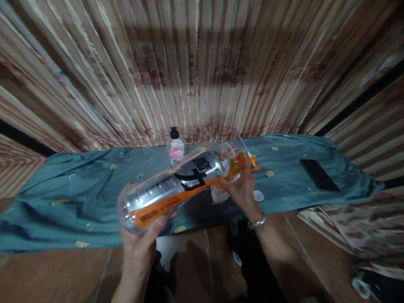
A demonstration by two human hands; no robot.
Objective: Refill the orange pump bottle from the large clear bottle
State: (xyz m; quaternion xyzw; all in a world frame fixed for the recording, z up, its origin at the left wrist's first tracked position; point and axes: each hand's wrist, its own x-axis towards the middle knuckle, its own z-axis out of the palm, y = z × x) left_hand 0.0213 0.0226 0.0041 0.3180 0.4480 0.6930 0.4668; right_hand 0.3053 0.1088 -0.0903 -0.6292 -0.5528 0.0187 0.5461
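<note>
My left hand (142,240) is wrapped around the base of a large clear plastic bottle (170,185) with an orange and silver label. The bottle is tilted sideways above the table, its uncapped neck to the upper right. My right hand (241,185) curls around a see-through container of orange liquid (235,167) just below that neck. Whether the two touch is unclear, and the hand hides much of the container. A pump top with orange parts and a thin tube (252,160) lies just beyond my right fingers.
A clear bottle with a black pump and pink label (176,149) stands behind the large bottle. Under the large bottle's neck is a clear plastic item (219,194). A white round cap (259,195) and a black phone (319,174) lie on the green tablecloth (284,185). Striped curtains (195,75) hang behind.
</note>
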